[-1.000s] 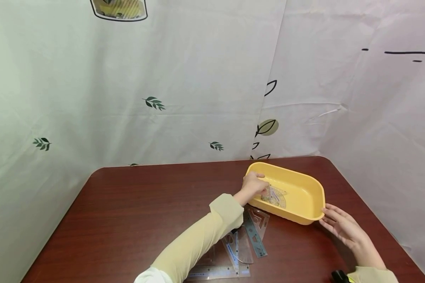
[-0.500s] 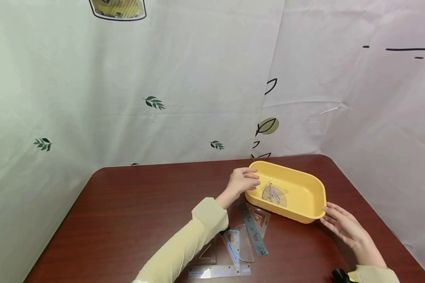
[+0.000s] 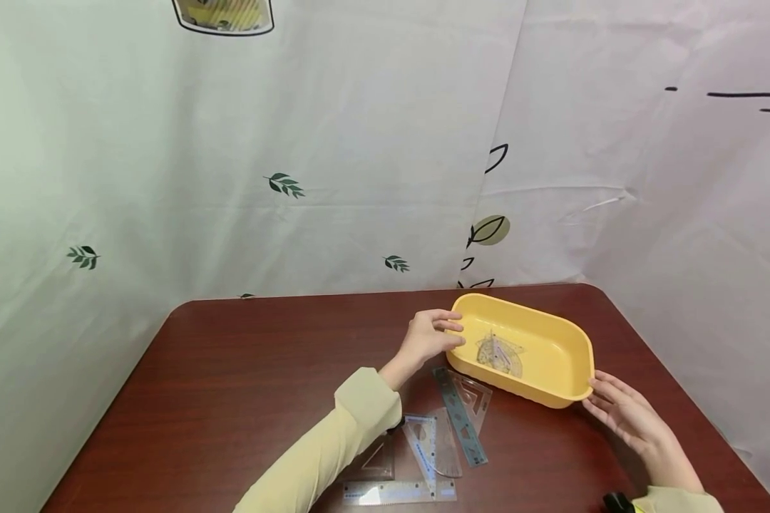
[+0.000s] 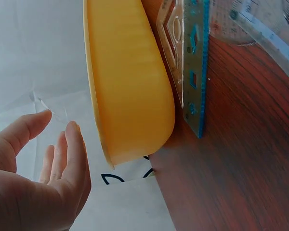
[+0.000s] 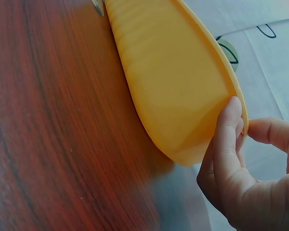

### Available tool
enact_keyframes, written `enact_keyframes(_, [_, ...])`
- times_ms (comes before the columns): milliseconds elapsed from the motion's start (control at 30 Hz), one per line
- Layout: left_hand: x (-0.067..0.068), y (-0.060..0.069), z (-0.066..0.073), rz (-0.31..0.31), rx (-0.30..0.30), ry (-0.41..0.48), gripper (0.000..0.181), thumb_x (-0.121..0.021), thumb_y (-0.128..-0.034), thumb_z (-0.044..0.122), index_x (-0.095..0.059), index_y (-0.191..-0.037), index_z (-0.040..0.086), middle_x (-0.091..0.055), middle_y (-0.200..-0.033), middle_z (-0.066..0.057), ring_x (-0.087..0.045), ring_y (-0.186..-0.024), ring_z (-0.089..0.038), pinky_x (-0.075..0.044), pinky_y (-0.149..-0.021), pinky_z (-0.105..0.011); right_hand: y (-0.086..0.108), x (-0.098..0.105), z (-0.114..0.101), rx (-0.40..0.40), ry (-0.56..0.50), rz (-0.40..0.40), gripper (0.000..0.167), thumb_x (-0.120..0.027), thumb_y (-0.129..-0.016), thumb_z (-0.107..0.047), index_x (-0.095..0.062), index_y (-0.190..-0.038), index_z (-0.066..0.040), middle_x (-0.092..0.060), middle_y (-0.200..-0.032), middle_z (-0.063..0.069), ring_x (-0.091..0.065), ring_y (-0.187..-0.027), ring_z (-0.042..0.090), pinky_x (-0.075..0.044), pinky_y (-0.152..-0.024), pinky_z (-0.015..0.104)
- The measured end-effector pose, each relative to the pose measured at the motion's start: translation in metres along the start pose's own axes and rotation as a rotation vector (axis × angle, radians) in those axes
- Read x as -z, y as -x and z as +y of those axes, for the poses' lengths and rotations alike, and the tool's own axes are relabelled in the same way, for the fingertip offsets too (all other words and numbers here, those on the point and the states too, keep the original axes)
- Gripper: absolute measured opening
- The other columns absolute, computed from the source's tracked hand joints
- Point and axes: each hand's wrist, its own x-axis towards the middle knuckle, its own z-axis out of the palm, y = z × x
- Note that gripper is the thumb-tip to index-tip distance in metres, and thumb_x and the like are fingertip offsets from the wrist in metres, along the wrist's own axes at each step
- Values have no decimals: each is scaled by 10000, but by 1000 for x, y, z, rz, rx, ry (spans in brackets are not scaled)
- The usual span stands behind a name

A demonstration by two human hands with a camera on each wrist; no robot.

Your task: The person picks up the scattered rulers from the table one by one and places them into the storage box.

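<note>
A yellow plastic basin (image 3: 552, 360) stands near the table's back right, with clear protractors or similar drawing pieces (image 3: 500, 356) lying inside. By its left end is my left hand (image 3: 422, 340); in the left wrist view that hand (image 4: 48, 183) has its fingers apart, nothing between them, beside the basin wall (image 4: 130, 96). My right hand (image 3: 638, 420) holds the near right corner. In the right wrist view, thumb and fingers of this hand (image 5: 241, 168) pinch the basin's rim (image 5: 224, 57).
In front of the basin lie a blue-green ruler (image 3: 460, 417), a clear set square (image 3: 480, 399), a blue-marked set square (image 3: 425, 445), a clear protractor (image 3: 448, 452) and a long clear ruler (image 3: 385, 491). Another set square (image 3: 380, 462) is partly behind the left sleeve.
My left hand has come out of the basin, leftward, leaving the clear pieces inside it. The right hand stays at the basin's corner.
</note>
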Motion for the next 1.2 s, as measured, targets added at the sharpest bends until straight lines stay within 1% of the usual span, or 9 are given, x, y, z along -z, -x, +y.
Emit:
enact_keyframes(167, [0,5,0,10,-20,-113,422,-782,-750,17,-677,-1159,34,-746,-883,-91,-689,-764,-101,-574,-654,-238,0,0,1,7,-7,-1,293,-425,-1010,-56,-647,-959,-241,-644,-923,-62,-627,-834,61,-558,-753,197])
enact_keyframes(300, [0,7,-3,25,-33,-185,449,-803,-736,55,-676,-1167,44,-743,-813,-44,-668,-720,-58,-545,-616,-198,1,1,2,15,-17,-12,293,-421,-1009,-51,-645,-965,-234,-651,-928,-58,-631,-839,63,-558,-755,200])
enact_keyframes(433, [3,11,-7,30,-30,-204,447,-814,-723,67,-683,-1149,34,-744,-834,-59,-662,-721,-50,-541,-607,-197,1,0,2,22,-29,-20,294,-420,-1009,-48,-649,-968,-229,-658,-930,-57,-633,-841,64,-559,-755,202])
enact_keyframes(600, [7,15,-14,40,-11,-210,427,-838,-698,82,-700,-1097,14,-737,-835,-77,-645,-696,-51,-538,-612,-199,1,-1,2,23,-36,-21,301,-421,-1009,-47,-656,-964,-229,-663,-926,-59,-635,-837,64,-560,-751,202])
enact_keyframes(700, [10,16,-18,45,17,-196,428,-853,-676,78,-705,-1071,8,-734,-811,-71,-654,-681,-71,-544,-615,-210,1,-1,2,24,-37,-24,306,-419,-1009,-46,-660,-964,-230,-666,-926,-57,-637,-839,65,-560,-752,202])
enact_keyframes(867, [14,16,-23,24,113,-124,377,-846,-669,19,-710,-1020,-9,-731,-812,-111,-689,-656,-132,-586,-639,-288,1,0,1,23,-40,-25,307,-421,-1007,-42,-661,-964,-229,-672,-930,-55,-641,-845,68,-560,-753,205])
enact_keyframes(933, [15,17,-25,10,141,-119,356,-840,-675,3,-712,-1007,-14,-733,-815,-129,-694,-653,-144,-592,-651,-322,0,1,1,15,-30,-15,299,-432,-1006,-50,-660,-961,-238,-669,-929,-61,-639,-845,64,-559,-753,202])
enact_keyframes(1033, [15,16,-28,-9,168,-154,372,-848,-672,12,-710,-1017,-15,-736,-824,-132,-686,-654,-140,-592,-658,-335,0,1,1,-1,-8,0,288,-448,-1005,-68,-658,-958,-260,-661,-932,-76,-635,-848,53,-557,-756,194])
enact_keyframes(1200, [14,13,-33,-44,190,-283,449,-882,-650,89,-697,-1050,5,-726,-849,-87,-651,-641,-131,-566,-608,-275,0,2,1,10,-5,-21,283,-448,-1006,-74,-657,-972,-262,-660,-943,-81,-630,-857,48,-554,-766,190])
